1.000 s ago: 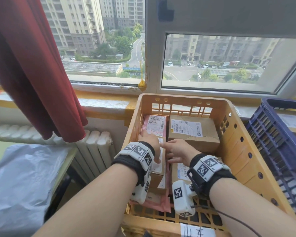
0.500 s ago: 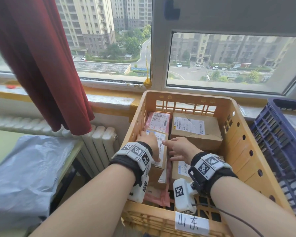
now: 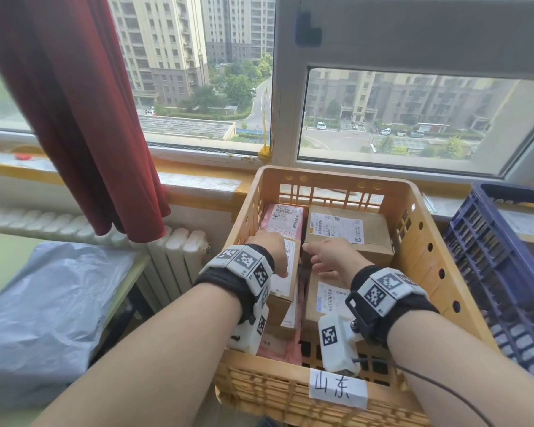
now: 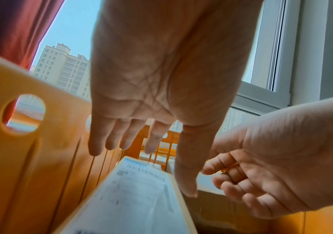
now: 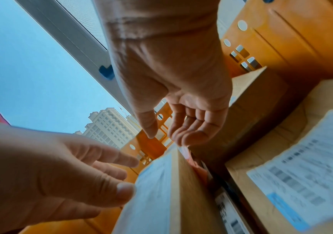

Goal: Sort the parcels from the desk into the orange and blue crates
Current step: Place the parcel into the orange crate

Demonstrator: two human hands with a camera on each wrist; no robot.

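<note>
Both hands had let go of the narrow cardboard parcel (image 3: 285, 282), now resting in the orange crate (image 3: 426, 241). Left hand (image 3: 272, 251) and right hand (image 3: 330, 257) hovered with loose, empty grips; next parcel due.

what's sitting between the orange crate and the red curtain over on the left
In the head view, a white radiator stands below the sill between the orange crate and the red curtain.
</note>
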